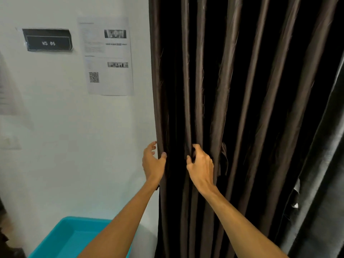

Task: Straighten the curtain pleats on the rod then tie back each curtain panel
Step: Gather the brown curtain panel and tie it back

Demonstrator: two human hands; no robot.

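Wall (93, 136) meets curtain (228, 90) edge; left hand (153, 162) grips.

Black plaque (47, 40) on the white wall (74, 146), at ten o'clock in view, lettered "WS 05" in white inside a thin pale border. At its three o'clock side, a printed paper sheet (108, 56) fixed to the same wall, with a QR code (94, 77) toward seven o'clock on the page. Small print and picture captions on the sheet too blurred to read.
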